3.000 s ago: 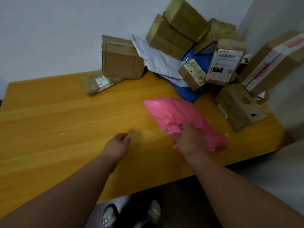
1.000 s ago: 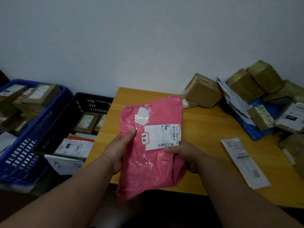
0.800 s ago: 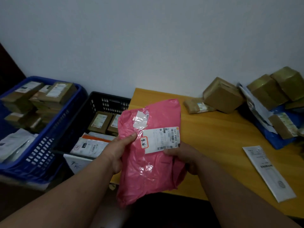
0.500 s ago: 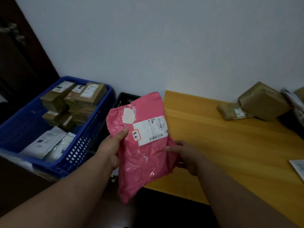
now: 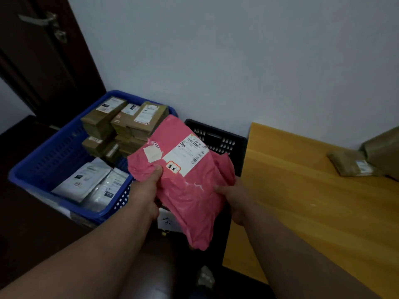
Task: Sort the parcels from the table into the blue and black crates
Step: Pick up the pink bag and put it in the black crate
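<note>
You have the pink bag (image 5: 190,186) up in the air over the gap between the two crates, off the left end of the bench (image 5: 302,201). Your left hand (image 5: 146,190) pinches its left edge, thumb pressed on the front just beside the white label (image 5: 187,154); your right hand (image 5: 235,199) sits at the right edge with fingers curled under the plastic, though how firmly it grips is hard to tell. The bag looks light and soft: it creases and droops below your hands, and the glossy film could slide, so take hold at the edges where the plastic bunches, not on the smooth face. Nothing about it suggests a stiff or fragile load, but that is only a judgement from how it hangs. The blue crate (image 5: 43,169) on the left holds taped brown boxes (image 5: 127,119) stacked at its far side and white flat mailers (image 5: 90,182) lying at its near side. The black crate (image 5: 218,139), between the blue one and the bench, is mostly hidden behind the bag, so you cannot see its contents; a white paper tag (image 5: 169,222) with handwriting hangs at its near side. On the bench's far right lie a flat brown parcel (image 5: 354,164) and, just beside it, a larger box (image 5: 382,145).
</note>
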`<state>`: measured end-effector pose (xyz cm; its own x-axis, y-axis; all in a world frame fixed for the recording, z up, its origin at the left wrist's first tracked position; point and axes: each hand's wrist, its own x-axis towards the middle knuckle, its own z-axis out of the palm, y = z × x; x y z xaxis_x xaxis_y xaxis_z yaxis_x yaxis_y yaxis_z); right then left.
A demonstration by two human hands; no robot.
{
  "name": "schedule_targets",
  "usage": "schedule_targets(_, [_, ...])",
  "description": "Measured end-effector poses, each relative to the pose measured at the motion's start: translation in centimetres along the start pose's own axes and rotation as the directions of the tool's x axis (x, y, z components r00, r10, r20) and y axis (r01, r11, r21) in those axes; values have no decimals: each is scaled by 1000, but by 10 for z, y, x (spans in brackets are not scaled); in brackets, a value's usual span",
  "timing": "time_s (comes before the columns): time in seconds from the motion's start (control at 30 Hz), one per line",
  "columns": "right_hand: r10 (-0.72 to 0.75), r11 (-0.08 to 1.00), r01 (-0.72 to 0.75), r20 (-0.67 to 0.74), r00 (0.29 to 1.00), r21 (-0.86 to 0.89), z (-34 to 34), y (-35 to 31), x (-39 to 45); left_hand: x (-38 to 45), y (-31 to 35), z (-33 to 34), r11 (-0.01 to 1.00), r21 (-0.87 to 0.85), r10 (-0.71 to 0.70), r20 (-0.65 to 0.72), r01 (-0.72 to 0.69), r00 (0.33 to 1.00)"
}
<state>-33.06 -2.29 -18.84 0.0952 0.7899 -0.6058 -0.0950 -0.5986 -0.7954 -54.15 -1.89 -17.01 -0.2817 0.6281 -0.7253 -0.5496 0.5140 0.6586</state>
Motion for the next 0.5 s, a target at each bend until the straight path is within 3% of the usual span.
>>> schedule_targets(0.2, [-46, 975, 41, -20, 999, -218, 6, -22, 57, 57, 20, -4, 999, 39, 24, -60, -22, 998])
schedule_targets(0.33, [43, 940, -57, -48, 998, -337, 6, -24, 110, 97, 22, 5, 951, 299, 113, -84, -83, 990])
schedule_targets(0.4, [75, 887, -101, -74, 994, -450, 8, -18, 133, 118, 18, 12, 866, 488, 140, -28, -109, 990])
schedule_targets(0.5, [128, 786, -178, -126, 984, -592, 13, -4, 165, 144, 8, 23, 596, 784, 178, 81, -173, 981])
